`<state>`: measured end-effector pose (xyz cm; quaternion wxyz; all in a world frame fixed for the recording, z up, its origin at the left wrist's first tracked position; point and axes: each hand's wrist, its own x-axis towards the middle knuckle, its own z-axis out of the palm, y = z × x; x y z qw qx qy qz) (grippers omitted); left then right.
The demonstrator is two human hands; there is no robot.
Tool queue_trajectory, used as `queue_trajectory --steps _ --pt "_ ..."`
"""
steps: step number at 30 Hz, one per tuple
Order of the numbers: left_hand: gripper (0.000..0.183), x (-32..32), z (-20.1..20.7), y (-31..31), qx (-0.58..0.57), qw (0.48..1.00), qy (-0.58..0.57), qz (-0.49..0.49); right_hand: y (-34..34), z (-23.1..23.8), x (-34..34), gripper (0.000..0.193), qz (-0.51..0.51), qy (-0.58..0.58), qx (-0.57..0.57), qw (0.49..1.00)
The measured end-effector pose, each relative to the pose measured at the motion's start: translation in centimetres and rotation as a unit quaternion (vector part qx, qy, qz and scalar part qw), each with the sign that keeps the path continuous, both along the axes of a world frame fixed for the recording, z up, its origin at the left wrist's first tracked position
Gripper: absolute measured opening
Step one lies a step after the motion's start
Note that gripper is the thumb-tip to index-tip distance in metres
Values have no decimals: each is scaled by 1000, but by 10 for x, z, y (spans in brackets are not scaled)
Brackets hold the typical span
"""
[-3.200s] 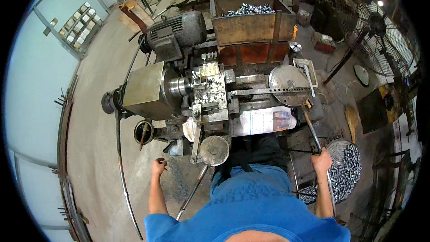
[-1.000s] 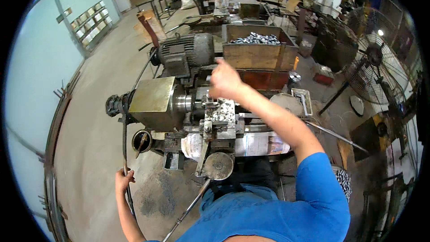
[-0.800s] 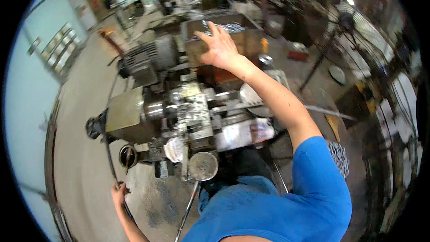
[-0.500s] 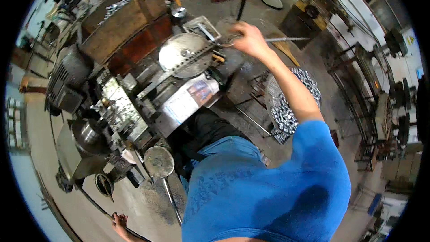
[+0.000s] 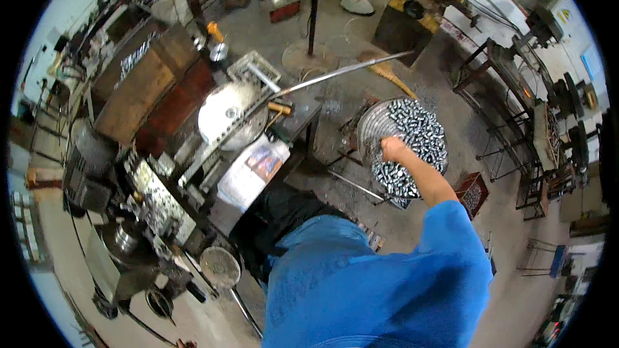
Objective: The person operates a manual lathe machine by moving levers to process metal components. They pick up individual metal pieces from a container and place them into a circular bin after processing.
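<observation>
My right hand (image 5: 392,149) is closed, its fingers curled down at the inner left side of a round ribbed basket (image 5: 369,130). What it grips, if anything, is hidden. Beside it lies a heap of small shiny metal cylinders (image 5: 422,132), filling the basket's right part. Only a sliver of my left hand (image 5: 186,344) shows at the lower edge, by the end of a long dark bar (image 5: 147,327); its fingers are too cut off to read. In front of me stands a machine with a round metal disc (image 5: 222,113), crossed by a perforated bar (image 5: 216,145).
A long metal rod (image 5: 348,67) extends from the disc toward the far right. A printed sheet (image 5: 248,177) lies on the machine's near plate. Farther off are a broom (image 5: 393,78) and a fan stand (image 5: 314,19). A red bin (image 5: 472,194) stands right of the basket.
My right hand has left the disc's right side and come down to the basket on the right. My left hand has slipped almost out of view at the lower edge. The view has shifted.
</observation>
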<state>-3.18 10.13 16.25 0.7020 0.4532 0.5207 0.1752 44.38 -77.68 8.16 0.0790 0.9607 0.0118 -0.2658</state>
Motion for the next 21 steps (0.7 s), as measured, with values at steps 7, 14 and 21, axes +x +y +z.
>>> queue_trajectory --steps 7,14,21 --pt "59 104 96 -122 310 917 210 -140 18 16 -18 30 -8 -34 7 999" --pt "56 169 104 -137 352 891 190 -215 23 -12 -8 40 -49 24 -30 998" --pt "54 197 111 -141 387 871 184 -242 63 78 2 35 -169 -139 189 957"
